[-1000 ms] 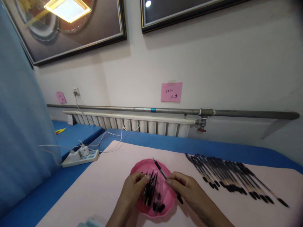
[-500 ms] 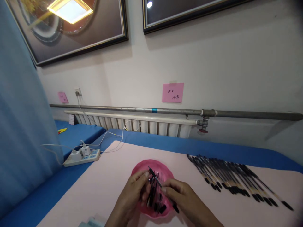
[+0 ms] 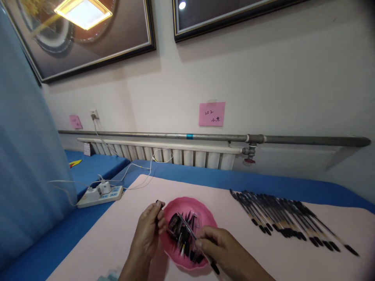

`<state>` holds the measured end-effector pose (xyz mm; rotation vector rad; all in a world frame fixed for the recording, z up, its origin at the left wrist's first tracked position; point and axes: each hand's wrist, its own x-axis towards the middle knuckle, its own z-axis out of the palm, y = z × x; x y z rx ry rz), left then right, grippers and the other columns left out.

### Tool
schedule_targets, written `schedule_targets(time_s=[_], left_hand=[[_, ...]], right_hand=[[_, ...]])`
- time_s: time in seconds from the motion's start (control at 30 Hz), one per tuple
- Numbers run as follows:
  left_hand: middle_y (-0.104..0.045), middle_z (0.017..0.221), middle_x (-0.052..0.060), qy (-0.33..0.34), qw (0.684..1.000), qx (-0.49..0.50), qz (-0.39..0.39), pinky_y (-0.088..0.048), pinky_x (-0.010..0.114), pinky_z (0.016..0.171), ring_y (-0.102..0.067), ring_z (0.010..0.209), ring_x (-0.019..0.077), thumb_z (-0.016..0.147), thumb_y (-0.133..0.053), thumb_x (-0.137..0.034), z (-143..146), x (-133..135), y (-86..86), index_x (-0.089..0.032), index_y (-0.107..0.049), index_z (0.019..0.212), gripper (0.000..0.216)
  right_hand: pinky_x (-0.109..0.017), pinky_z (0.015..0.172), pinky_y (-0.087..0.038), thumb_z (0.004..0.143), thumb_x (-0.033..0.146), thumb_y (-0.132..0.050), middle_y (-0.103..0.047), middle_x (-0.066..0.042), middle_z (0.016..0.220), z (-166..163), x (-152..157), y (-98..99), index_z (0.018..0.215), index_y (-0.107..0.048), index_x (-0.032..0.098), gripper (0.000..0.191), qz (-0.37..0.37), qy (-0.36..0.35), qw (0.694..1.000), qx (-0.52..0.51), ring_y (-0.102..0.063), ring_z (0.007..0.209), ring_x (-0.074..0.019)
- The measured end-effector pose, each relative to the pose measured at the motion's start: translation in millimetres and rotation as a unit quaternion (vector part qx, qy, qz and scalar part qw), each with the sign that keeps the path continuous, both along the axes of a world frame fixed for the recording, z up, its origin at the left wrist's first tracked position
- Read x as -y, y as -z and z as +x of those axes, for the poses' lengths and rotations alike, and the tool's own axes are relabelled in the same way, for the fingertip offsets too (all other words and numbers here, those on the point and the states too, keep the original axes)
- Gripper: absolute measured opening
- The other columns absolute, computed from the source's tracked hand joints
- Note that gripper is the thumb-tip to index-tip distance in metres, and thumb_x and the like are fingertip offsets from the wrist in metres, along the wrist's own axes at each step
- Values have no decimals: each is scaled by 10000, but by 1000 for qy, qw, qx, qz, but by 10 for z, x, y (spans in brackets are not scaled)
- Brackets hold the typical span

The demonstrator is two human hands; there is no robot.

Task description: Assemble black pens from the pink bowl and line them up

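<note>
My right hand is closed round a slim pen with a clear barrel and a black lower end. The pen slants over the pink bowl, its thin end pointing up and left. Left of the bowl rim, my left hand pinches a small black pen part, mostly covered by the fingers; whether it is a cap or a tip piece is unclear. Inside the bowl lie loose black and clear pen parts in a jumble.
A row of pens with black ends lies on the pink sheet at the right. On the blue surface at the left sits a power strip with white cables. A radiator and pipe run along the wall. A blue curtain hangs left.
My left hand has moved left, away from the pen, with the small black part in it. The pen's upper end no longer shows its black section. My right hand stays over the bowl.
</note>
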<state>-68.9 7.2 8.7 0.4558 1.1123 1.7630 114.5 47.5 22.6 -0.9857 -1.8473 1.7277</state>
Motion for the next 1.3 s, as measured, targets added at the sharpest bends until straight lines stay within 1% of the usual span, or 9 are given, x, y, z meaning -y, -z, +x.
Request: schedule_targets(time_s=[0.2,0.3,0.53,0.7,0.83,1.0,1.07,1.2,1.3], left_hand=[[-387,389,-86,34,980,-175,-91,-201,188,354,-299,338,51,645,-657,-517,28,16,55,-180,-457,550,404],[-442,421,-63,61,962,-243,-111,-225,205,385,-345,369,70,659,-656,-472,128,25,61,-166,-551,602,328],[-455,499,-51,235,924,-285,-103,-251,215,438,-381,452,90,685,-616,-310,476,78,43,-185,-490,623,188],[-445,531,-48,204,891,-397,-85,-291,216,449,-418,485,101,725,-547,-302,650,85,71,-207,-392,598,222],[-494,507,-31,242,898,-361,-70,-290,211,392,-418,393,90,779,-480,-392,633,95,58,-198,-433,631,248],[-542,508,-10,328,925,-183,-60,-238,191,345,-422,344,81,773,-424,-575,626,90,55,-166,-520,762,419],[-563,540,2,297,933,-193,-64,-251,192,344,-449,368,89,773,-416,-591,639,79,66,-162,-524,781,442],[-505,504,-52,191,939,-274,-79,-268,182,365,-422,391,73,683,-626,-465,663,60,111,-197,-445,668,323],[-516,493,-44,222,935,-269,-62,-252,181,344,-416,368,72,700,-592,-493,659,62,121,-204,-412,634,347]], right_hand=[[-239,502,-269,712,308,-528,-404,64,479,56,-115,31,529,-469,193,224,-9,25,1000,-10,-361,484,-101],[-235,496,-267,716,352,-559,-390,74,478,59,-137,59,537,-466,191,258,-32,38,998,-42,-343,468,-91],[-237,477,-346,742,369,-561,-513,58,482,8,-179,125,635,-499,187,220,-12,111,990,-86,-441,446,-102],[-241,502,-389,775,375,-540,-553,45,519,16,-156,131,628,-473,198,239,2,132,984,-118,-493,482,-112],[-243,529,-402,803,366,-529,-569,30,552,37,-141,122,642,-503,187,242,25,116,984,-135,-518,520,-119],[-243,516,-394,817,337,-515,-556,32,554,31,-165,127,664,-526,177,221,-49,83,977,-193,-506,498,-112],[-235,525,-389,821,320,-515,-557,31,566,25,-170,133,668,-533,174,213,-39,101,975,-192,-502,516,-108],[-231,547,-387,816,310,-532,-552,34,567,23,-166,130,646,-525,172,219,9,124,980,-159,-496,543,-109],[-233,536,-381,813,307,-525,-538,41,544,23,-157,120,638,-513,177,219,9,120,981,-150,-488,523,-108]])
